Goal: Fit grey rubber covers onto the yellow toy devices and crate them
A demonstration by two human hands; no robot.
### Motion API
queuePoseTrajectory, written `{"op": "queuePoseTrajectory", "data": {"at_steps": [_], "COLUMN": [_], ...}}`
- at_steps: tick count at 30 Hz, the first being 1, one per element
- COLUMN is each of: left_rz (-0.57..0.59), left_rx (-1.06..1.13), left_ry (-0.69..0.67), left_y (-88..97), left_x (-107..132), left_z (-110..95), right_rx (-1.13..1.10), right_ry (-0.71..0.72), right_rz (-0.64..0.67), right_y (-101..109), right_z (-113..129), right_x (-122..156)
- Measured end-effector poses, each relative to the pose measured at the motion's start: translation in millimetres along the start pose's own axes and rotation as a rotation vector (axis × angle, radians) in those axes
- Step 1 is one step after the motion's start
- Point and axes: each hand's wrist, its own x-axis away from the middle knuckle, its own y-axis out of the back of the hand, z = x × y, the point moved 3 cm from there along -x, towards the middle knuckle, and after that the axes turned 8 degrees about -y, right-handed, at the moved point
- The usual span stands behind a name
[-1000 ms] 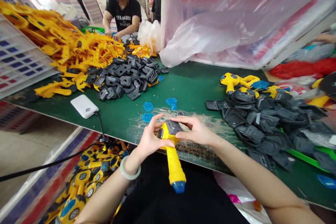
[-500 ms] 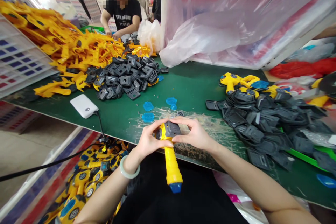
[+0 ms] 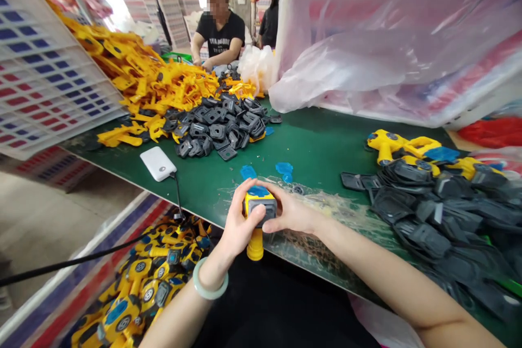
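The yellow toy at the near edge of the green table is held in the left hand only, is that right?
Not quite. The head view shows both hands on the yellow toy: the left hand wraps its left side, and the right hand holds its head from the right. The rest stands: it is at the near edge of the green table.

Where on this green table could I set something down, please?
Free: the bare green table between the far heap of dark grey plastic covers, the clear plastic bag and the right heap of grey covers. Crowded: both heaps and the yellow plastic pile.
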Motion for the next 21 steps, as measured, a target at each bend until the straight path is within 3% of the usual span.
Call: {"op": "queuePoseTrajectory", "data": {"at_steps": [4, 7, 9, 11, 13, 15, 18, 21], "left_rz": [-0.201, -0.359, -0.546, -0.745, -0.805, -0.785, -0.938, -1.076], "left_rx": [-0.003, 0.084, 0.295, 0.595, 0.870, 1.052, 1.157, 1.205], "left_ry": [-0.075, -0.044, 0.056, 0.206, 0.353, 0.447, 0.473, 0.506], "left_y": [15.6, 37.8, 55.8, 70.2, 76.1, 76.8, 77.4, 70.8], "left_x": [-2, -8, -9, -8, -7, -6, 0, 3], "left_z": [5, 17, 26, 32, 33, 30, 29, 34], "right_rx": [0.108, 0.295, 0.520, 0.821, 1.064, 1.137, 1.087, 0.903], "right_ry": [0.063, 0.040, 0.049, 0.138, 0.235, 0.258, 0.275, 0.301], "right_rz": [0.012, 0.044, 0.068, -0.008, -0.144, -0.175, -0.170, -0.044], "right_y": [-13, -15, -9, 4, 18, 24, 15, -12], "right_z": [1, 2, 7, 16, 27, 33, 39, 38], "right_x": [-25, -57, -90, -128, -164, -188, -189, -151]}}
